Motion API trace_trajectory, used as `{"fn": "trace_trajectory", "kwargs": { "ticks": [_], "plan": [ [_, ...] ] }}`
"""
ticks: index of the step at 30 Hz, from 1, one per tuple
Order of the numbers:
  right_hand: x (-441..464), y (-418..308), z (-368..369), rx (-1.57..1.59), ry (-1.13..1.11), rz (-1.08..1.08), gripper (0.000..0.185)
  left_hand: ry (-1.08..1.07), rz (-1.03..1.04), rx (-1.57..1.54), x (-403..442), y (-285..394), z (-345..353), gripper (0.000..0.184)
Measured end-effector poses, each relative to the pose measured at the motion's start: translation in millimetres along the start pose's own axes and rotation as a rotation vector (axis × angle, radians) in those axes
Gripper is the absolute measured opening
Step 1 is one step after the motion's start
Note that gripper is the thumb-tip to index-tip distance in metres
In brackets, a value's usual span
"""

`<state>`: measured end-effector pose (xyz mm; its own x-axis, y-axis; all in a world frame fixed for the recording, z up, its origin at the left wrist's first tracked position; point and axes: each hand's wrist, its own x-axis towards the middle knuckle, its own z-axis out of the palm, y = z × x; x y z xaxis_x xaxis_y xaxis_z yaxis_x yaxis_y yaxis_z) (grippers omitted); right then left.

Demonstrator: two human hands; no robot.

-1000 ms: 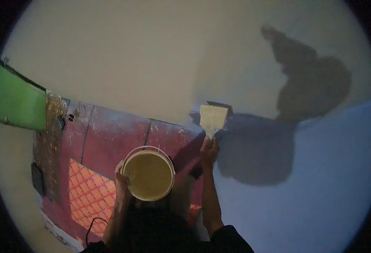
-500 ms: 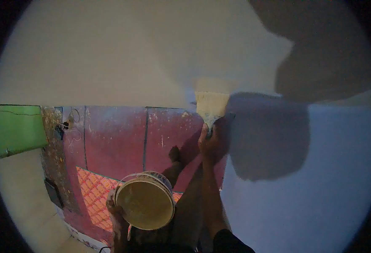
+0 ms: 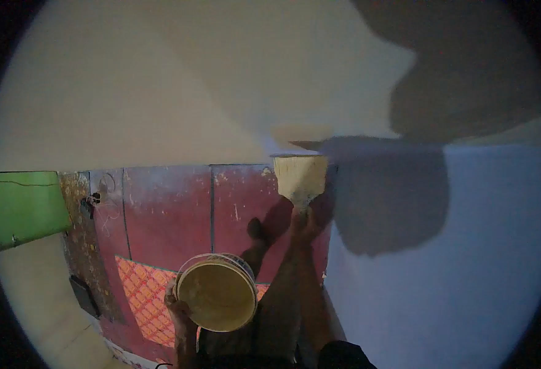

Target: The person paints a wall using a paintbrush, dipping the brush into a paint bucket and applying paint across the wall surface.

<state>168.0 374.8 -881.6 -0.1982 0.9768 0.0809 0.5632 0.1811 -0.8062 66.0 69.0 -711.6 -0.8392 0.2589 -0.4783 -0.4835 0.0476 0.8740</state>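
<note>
My right hand (image 3: 304, 224) grips the handle of a wide paint brush (image 3: 301, 175) with cream-coloured bristles pointing away from me. The bristle tips lie at the lower edge of a pale wall (image 3: 159, 92), where it meets a red panelled surface (image 3: 166, 209). Whether the tips touch the wall, I cannot tell. At the lower left, my left hand (image 3: 177, 301) is closed on the side of a round bucket (image 3: 218, 295). The bucket is tilted so its mouth faces me, with a yellowish-brown inside and a thin wire handle.
A bluish-white wall (image 3: 399, 295) rises on the right, with dark shadows across it. An orange patterned mat (image 3: 144, 295) lies on the red surface. On the left are a green panel (image 3: 24, 209), loose cords (image 3: 98, 200) and a dark flat object (image 3: 84, 295).
My right hand has drawn the brush down and slightly left, toward the wall's lower edge. The bucket has shifted slightly right in view. The whole view has tilted a little.
</note>
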Motion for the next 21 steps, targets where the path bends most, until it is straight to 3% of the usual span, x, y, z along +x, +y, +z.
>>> {"fn": "trace_trajectory", "kwargs": {
  "ticks": [2, 11, 13, 14, 16, 18, 20, 21],
  "plan": [
    [1, -7, -8, 0.013, 0.005, 0.004, 0.038, -0.074, 0.015, 0.010, 2, -7, -3, 0.065],
    [8, -2, 16, 0.057, 0.010, 0.007, 0.038, 0.096, 0.023, 0.004, 4, -19, -19, 0.055],
    [7, -1, 28, 0.065, 0.002, 0.000, 0.037, 0.016, -0.142, 0.128, 11, -11, -29, 0.047],
    [4, 1, 34, 0.064, -0.004, 0.002, 0.037, 0.021, -0.147, 0.134, 9, -8, -25, 0.047],
    [-1, 5, 48, 0.067, -0.007, 0.009, 0.037, 0.226, -0.120, -0.006, 5, -4, -8, 0.032],
    [-4, 12, 59, 0.064, -0.011, 0.013, 0.037, 0.165, -0.050, 0.024, 10, -5, 2, 0.029],
    [-7, 18, 68, 0.069, -0.018, 0.008, 0.037, 0.101, 0.024, 0.047, 13, -3, -3, 0.031],
    [-7, 25, 66, 0.075, -0.019, 0.013, 0.037, 0.116, -0.045, -0.041, 9, -10, -3, 0.038]
  ]
}}
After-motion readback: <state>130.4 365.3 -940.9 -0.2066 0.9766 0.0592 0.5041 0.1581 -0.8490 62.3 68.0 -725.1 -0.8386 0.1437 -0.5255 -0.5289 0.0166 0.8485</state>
